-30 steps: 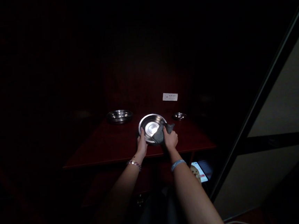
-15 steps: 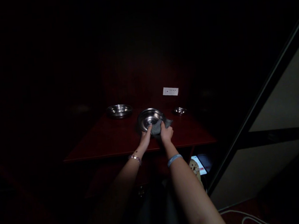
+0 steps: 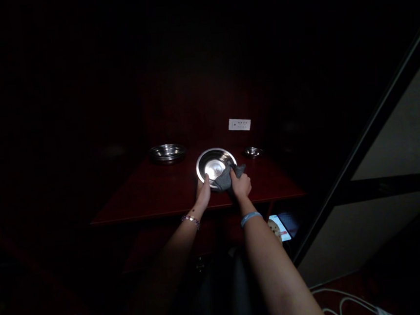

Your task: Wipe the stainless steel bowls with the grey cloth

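Note:
A shiny steel bowl (image 3: 215,158) is tilted with its inside facing me, above the dark red tabletop (image 3: 140,198). My left hand (image 3: 203,191) grips its lower left rim, thumb over the edge and fingers hidden behind. My right hand (image 3: 241,184) is closed around a grey cloth (image 3: 223,180), which lies over the bowl's lower right rim. Part of the cloth sticks out past the right thumb. Back left on the table stand several stacked steel bowls (image 3: 167,154). A smaller steel bowl (image 3: 253,152) sits to the right.
A white socket plate (image 3: 239,124) is on the back wall. Below the table's right end, a lit phone screen (image 3: 279,227) shows beside a pale spotted object (image 3: 274,229). White cables (image 3: 342,300) lie on the floor at the lower right. The surroundings are very dark.
The bowl has shifted slightly right and tipped further toward me, so more of its inside shows. My right hand has moved a little right with the cloth.

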### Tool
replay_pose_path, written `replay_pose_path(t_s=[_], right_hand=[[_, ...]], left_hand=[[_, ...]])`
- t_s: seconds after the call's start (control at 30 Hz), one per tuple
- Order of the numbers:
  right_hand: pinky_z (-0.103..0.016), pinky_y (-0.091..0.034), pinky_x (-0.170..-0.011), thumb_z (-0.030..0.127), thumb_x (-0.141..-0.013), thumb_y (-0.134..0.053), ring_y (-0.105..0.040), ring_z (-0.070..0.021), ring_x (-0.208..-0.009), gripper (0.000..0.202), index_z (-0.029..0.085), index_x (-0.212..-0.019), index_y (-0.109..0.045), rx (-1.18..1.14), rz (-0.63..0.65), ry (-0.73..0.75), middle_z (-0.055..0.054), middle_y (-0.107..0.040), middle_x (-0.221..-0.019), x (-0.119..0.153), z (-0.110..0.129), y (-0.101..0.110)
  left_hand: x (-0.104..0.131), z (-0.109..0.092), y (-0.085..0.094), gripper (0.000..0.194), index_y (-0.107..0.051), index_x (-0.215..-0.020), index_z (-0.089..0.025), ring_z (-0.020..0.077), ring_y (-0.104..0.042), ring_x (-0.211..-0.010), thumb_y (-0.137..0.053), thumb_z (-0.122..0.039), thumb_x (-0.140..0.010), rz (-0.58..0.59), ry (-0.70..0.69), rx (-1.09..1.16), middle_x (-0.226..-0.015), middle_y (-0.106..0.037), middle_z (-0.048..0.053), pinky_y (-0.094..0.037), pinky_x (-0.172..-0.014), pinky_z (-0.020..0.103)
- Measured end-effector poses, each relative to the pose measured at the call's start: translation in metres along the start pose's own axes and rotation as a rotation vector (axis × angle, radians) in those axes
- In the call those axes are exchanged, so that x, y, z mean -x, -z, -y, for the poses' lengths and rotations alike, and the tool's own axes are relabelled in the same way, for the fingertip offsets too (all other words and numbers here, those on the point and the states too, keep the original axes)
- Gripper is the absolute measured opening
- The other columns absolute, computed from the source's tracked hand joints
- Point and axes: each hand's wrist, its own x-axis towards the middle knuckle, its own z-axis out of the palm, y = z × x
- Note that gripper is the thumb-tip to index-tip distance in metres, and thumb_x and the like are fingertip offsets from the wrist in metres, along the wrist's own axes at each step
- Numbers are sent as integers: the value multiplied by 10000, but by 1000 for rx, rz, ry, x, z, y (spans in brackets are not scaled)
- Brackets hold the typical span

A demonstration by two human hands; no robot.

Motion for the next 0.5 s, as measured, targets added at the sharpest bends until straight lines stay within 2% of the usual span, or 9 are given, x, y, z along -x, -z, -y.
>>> replay_pose_path(t_s=[0.1,0.23,0.37,0.5], right_hand=[[-336,-499,-751,634,-829,-492,-677,-288,-891,575,108,-882,-717,76,-71,-10,-213,-700,-902,4,0,-2],[-363,-501,-743,639,-856,-432,-677,-302,-882,588,125,-924,-709,45,-89,-87,-204,-699,-926,16,13,-15],[-355,-499,-741,620,-872,-412,-677,-295,-880,575,129,-933,-704,2,-66,-126,-198,-700,-924,25,22,-25],[-343,-498,-729,610,-868,-433,-678,-289,-870,556,127,-918,-704,-12,-59,-111,-197,-700,-911,25,21,-24]], left_hand=[[5,-10,-3,387,-613,-1172,-184,266,-559,-1171,-578,-396,-850,-41,60,-60,-1165,-661,93,-351,-1093,425],[8,-19,-6,403,-592,-1196,-138,262,-530,-1215,-516,-390,-890,-102,39,-40,-1212,-637,117,-353,-1090,396],[7,-18,-6,426,-559,-1219,-111,255,-513,-1234,-473,-394,-913,-116,40,-18,-1225,-630,124,-345,-1093,390],[7,-15,-5,447,-526,-1248,-114,254,-523,-1223,-501,-391,-899,-101,41,-45,-1213,-635,126,-334,-1102,399]])
